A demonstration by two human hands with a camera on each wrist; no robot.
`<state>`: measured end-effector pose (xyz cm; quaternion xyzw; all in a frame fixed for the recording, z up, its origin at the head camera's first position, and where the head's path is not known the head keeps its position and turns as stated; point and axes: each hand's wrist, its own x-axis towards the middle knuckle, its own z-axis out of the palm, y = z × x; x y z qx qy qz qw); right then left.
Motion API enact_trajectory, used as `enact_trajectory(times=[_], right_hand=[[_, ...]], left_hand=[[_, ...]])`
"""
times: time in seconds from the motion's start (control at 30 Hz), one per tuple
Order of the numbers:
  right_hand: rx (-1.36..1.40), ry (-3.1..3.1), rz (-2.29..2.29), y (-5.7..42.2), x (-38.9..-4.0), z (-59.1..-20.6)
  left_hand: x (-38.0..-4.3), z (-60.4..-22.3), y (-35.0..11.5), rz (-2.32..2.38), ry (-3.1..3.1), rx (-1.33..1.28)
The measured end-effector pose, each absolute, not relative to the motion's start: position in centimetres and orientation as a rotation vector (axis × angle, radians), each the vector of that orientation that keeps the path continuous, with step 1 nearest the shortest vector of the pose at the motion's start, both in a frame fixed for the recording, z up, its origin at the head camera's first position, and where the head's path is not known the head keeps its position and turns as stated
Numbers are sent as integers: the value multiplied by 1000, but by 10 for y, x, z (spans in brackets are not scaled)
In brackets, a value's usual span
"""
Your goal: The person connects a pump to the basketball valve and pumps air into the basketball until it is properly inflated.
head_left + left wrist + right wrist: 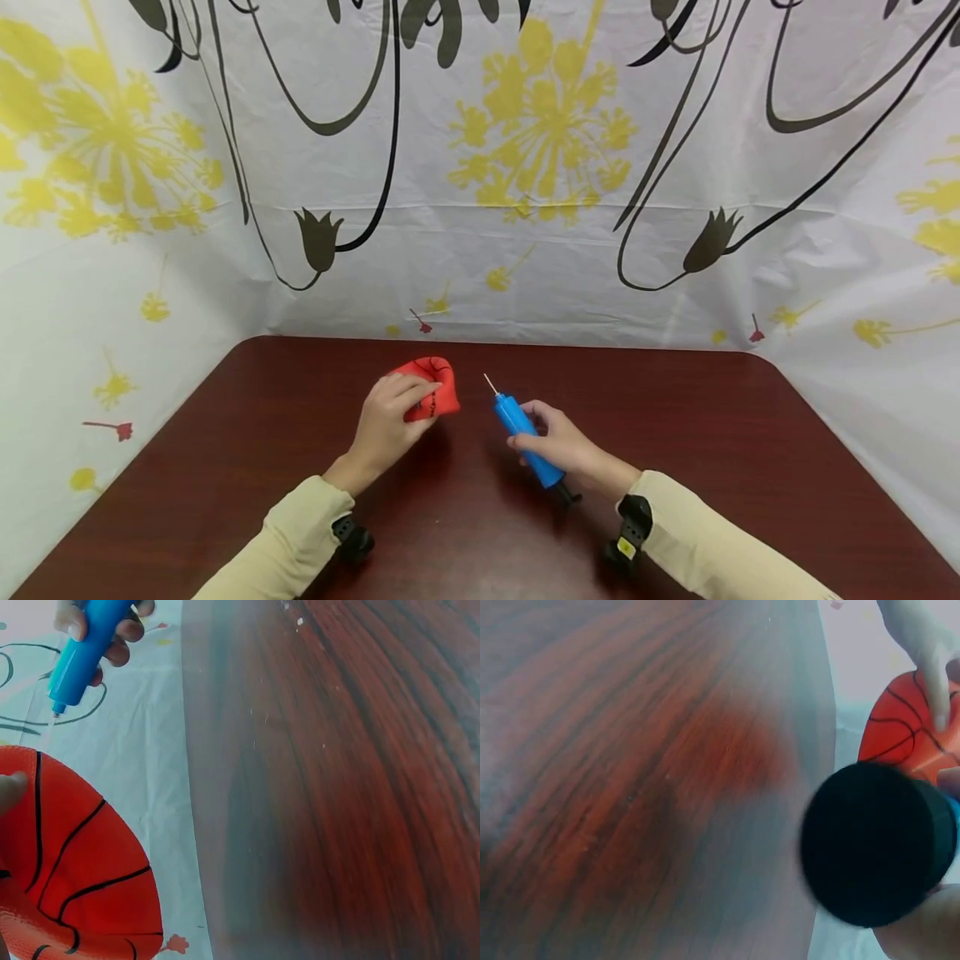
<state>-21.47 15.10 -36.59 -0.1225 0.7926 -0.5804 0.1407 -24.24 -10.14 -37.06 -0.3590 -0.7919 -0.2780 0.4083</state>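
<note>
A deflated orange-red ball with black basketball lines [444, 392] is held by my left hand [392, 417], thumb and fingers pinching its edge. In the left wrist view the ball [97, 855] looks dented and folded inward. My right hand [561, 446] grips a blue hand pump [531, 442] by its barrel. From the pump's tip a thin needle [491, 383] points up and left, apart from the ball in the head view. The black pump handle [870, 844] fills much of the right wrist view's right side.
Both hands are over a dark red-brown wooden table [300, 375] with rounded far corners. Behind it hangs a white cloth [420, 167] printed with yellow flowers and dark stems. Each wrist wears a black strap with a small device [352, 537].
</note>
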Motion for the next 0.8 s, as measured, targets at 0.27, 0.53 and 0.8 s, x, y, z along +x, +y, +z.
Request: enact_trajectory(times=[0.27, 0.53, 0.8], right_hand=[[-362, 2254, -1696, 158, -207, -366], [-411, 2203, -1688, 162, -203, -369], [-535, 2221, -1629, 161, -196, -366]], left_hand=[[-243, -371, -93, -693, -1991, -971], [-242, -372, -94, -560, -2014, -1006], [-243, -369, -91, -446, -2000, -950]])
